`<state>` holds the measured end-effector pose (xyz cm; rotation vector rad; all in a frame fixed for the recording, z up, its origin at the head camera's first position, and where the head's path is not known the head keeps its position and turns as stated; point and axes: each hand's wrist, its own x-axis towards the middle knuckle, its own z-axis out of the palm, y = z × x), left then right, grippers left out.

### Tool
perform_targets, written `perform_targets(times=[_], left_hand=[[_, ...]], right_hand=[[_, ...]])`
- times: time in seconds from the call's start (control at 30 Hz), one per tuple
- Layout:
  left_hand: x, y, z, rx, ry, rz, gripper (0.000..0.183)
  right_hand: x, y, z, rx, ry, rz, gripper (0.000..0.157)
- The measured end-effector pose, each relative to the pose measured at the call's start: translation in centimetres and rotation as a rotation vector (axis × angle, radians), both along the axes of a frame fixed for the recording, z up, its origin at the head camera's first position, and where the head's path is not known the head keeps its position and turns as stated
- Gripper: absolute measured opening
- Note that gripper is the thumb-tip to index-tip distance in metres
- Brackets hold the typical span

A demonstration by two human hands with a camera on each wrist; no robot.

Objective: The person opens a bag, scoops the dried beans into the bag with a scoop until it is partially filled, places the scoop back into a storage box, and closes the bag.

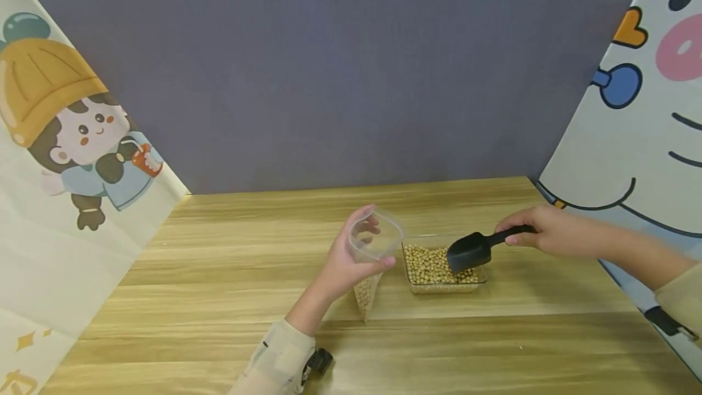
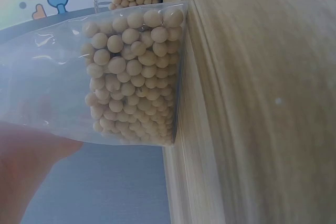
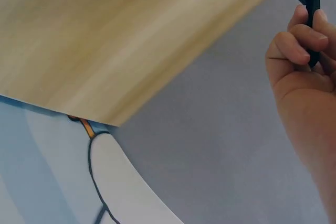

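My left hand (image 1: 341, 268) grips a clear plastic bag (image 2: 44, 72) near its top, and the bag's mouth is spread wide. Round, pale yellow soybeans (image 2: 131, 77) fill the bottom of the bag, which stands upright close over the tabletop. To the right of the bag sits a clear rectangular container (image 1: 445, 289) with more soybeans in it. My right hand (image 1: 540, 231) holds a black scoop (image 1: 470, 251) by its handle. The scoop's blade dips toward the soybeans at the container's right side; what lies inside the blade is hidden.
The wood-grain table (image 1: 219, 297) runs back to a plain grey panel (image 1: 351, 78). Cartoon-printed panels stand at the left (image 1: 66, 139) and at the right (image 1: 620, 157), the right one close to my right forearm.
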<state>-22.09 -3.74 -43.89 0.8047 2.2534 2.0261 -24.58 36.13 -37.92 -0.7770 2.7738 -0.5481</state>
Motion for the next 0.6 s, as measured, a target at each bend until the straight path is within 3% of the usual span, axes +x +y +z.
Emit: perform_targets(times=[0.23,0.6], left_hand=[[0.0,0.0,0.0,-0.002,0.01,-0.003,0.099],[-0.1,-0.1,0.0,-0.012,0.001,0.0,0.1]], right_hand=[[0.4,-0.2,-1.7,-0.043,-0.024,0.029,0.032],[0.9,-1.5,-2.2,-0.061,-0.036,0.041,0.034]])
